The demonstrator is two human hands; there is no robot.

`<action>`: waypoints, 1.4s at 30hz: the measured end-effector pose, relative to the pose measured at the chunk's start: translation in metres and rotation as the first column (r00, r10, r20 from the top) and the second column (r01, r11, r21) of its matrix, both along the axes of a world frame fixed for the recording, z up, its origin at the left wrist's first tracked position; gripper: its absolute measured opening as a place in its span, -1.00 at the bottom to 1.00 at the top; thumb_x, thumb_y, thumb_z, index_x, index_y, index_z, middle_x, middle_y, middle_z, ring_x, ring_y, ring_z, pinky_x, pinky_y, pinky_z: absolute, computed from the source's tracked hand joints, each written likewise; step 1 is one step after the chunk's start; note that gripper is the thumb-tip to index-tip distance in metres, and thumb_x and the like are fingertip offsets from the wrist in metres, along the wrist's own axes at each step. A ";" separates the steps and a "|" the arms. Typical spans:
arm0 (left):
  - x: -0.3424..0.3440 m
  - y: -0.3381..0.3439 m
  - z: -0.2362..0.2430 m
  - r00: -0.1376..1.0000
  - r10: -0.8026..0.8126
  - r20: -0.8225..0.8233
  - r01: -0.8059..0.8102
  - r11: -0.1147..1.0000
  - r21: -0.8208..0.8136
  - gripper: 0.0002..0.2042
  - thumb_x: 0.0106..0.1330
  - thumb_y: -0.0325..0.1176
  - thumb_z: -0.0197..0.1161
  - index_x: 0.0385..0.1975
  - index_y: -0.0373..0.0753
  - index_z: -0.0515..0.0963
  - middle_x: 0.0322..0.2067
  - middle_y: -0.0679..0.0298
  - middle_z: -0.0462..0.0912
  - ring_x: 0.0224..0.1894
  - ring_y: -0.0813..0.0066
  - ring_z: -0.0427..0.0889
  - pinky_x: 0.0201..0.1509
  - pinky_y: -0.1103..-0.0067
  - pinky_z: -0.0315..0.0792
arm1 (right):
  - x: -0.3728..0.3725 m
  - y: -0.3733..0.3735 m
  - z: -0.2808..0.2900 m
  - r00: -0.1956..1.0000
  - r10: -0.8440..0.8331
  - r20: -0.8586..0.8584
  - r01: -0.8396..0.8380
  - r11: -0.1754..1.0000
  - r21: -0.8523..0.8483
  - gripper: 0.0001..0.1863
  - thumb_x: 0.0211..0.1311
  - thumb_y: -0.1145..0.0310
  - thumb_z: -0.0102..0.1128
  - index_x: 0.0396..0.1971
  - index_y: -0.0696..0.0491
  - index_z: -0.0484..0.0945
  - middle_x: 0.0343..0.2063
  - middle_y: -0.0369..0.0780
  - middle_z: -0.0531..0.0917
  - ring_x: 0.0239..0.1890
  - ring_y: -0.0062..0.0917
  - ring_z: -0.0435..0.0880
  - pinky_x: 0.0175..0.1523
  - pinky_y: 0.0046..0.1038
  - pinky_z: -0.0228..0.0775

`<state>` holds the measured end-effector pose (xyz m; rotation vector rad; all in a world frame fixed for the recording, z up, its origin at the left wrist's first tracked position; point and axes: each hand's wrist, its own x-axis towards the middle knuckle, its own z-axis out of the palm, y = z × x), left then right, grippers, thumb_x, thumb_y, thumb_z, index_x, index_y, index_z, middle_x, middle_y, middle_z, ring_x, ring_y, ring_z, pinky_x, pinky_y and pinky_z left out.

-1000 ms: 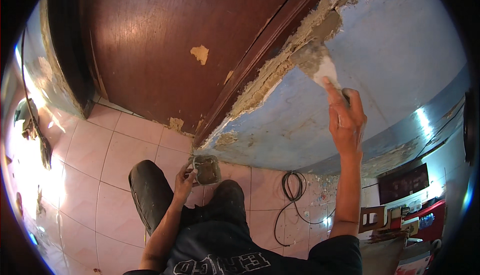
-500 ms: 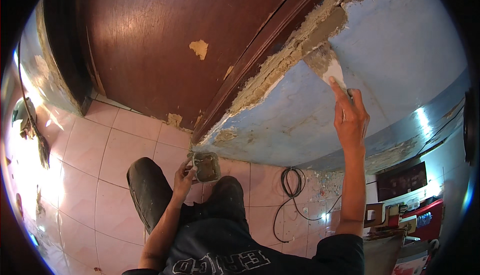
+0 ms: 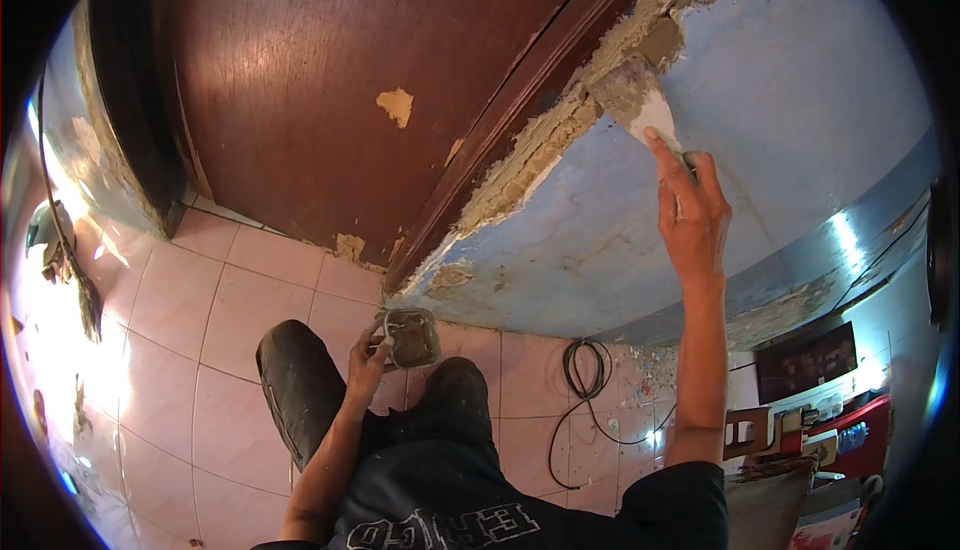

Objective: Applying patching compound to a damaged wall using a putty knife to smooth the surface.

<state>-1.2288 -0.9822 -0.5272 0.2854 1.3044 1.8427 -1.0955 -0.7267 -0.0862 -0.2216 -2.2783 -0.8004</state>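
Note:
My right hand [image 3: 693, 212] grips a putty knife [image 3: 655, 122], its index finger stretched along the white part of the blade. The blade's mortar-smeared end lies against the strip of grey-brown mortar [image 3: 530, 155] that runs between the door frame and the blue wall [image 3: 760, 100]. Down by my knees, my left hand [image 3: 368, 358] holds a small square tub [image 3: 432, 322] by its left side. Wet-looking grey-brown mortar [image 3: 412, 338] lies inside the tub.
A brown wooden door [image 3: 300, 70] with chipped patches stands left of the mortar strip. On the pink tiled floor [image 3: 240, 310] lies a coiled black cable [image 3: 588, 375]. A broom [image 3: 82, 300] is at the far left. Assorted household items and a red piece [image 3: 868, 430] are at lower right.
My right hand and the putty knife have moved slightly up and to the left along the mortar strip. My left hand and the tub have hardly moved.

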 end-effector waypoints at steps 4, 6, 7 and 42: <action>-0.001 -0.001 -0.004 1.000 0.019 0.020 -0.019 1.000 0.003 -0.47 0.48 -0.32 0.22 0.43 -0.22 0.33 0.04 0.03 0.54 0.04 0.25 0.65 -0.04 0.37 0.74 | 0.022 0.013 -0.004 1.000 -0.002 -0.009 0.001 0.997 -0.073 -0.40 0.21 0.63 0.25 0.21 -0.27 0.66 -0.35 -0.28 0.49 -0.43 -0.43 0.56 -0.42 -0.32 0.42; -0.002 0.000 0.000 1.000 0.009 0.014 -0.009 1.000 0.002 -0.46 0.48 -0.31 0.22 0.43 -0.21 0.33 0.04 0.03 0.54 0.04 0.25 0.65 -0.03 0.36 0.74 | 0.028 0.012 -0.005 1.000 -0.014 -0.017 0.012 0.995 -0.102 -0.41 0.22 0.63 0.25 0.20 -0.27 0.66 -0.36 -0.28 0.49 -0.43 -0.43 0.55 -0.42 -0.32 0.41; -0.002 0.000 0.002 1.000 -0.003 0.010 0.003 1.000 -0.004 -0.46 0.48 -0.32 0.22 0.43 -0.21 0.33 0.04 0.02 0.54 0.05 0.25 0.65 -0.03 0.36 0.74 | 0.030 0.010 -0.004 0.999 -0.015 -0.033 0.012 0.995 -0.103 -0.41 0.23 0.63 0.25 0.20 -0.27 0.66 -0.36 -0.28 0.49 -0.44 -0.43 0.55 -0.42 -0.31 0.40; -0.009 -0.041 0.096 0.958 0.067 -0.280 -0.008 0.978 0.208 -0.37 0.48 -0.30 0.29 0.49 -0.28 0.24 0.23 0.09 0.55 0.26 0.29 0.54 0.28 0.37 0.50 | 0.035 -0.127 -0.222 0.954 0.242 0.174 0.132 0.179 -0.975 -0.76 0.49 0.34 0.12 0.02 0.16 0.50 -0.35 -0.08 0.67 -0.37 -0.25 0.70 -0.21 -0.32 0.51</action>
